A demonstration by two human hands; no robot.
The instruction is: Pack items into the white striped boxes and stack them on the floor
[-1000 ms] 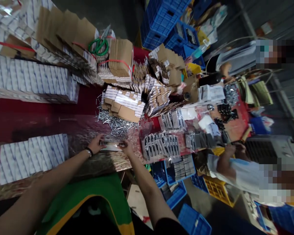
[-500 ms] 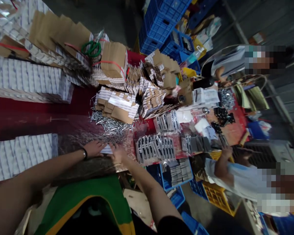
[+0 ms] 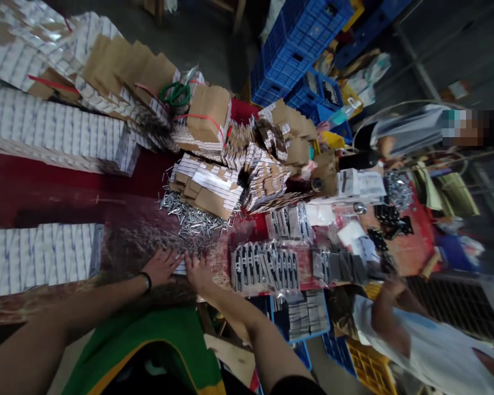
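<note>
A small white striped box (image 3: 180, 267) lies at the near edge of the table, mostly covered by my fingers. My left hand (image 3: 161, 267), with a dark band at the wrist, grips it from the left. From the right side my right hand (image 3: 197, 273) presses on the same box, its fingers bent over the top. Just beyond both hands is a heap of silver screws or pins (image 3: 193, 224). Folded brown and striped cartons (image 3: 208, 189) lie on top of that heap.
Rows of packed white boxes (image 3: 41, 258) stand at left. Bagged black-and-grey metal parts (image 3: 265, 266) lie at right. Banded carton stacks (image 3: 209, 112) and green-handled scissors (image 3: 175, 94) are at the back, near blue crates (image 3: 300, 41). One co-worker (image 3: 428, 334) sits at right, another (image 3: 411, 131) farther back.
The whole view has shifted, so the table's contents appear farther right and slightly lower. Both hands stay on the small striped box with little change.
</note>
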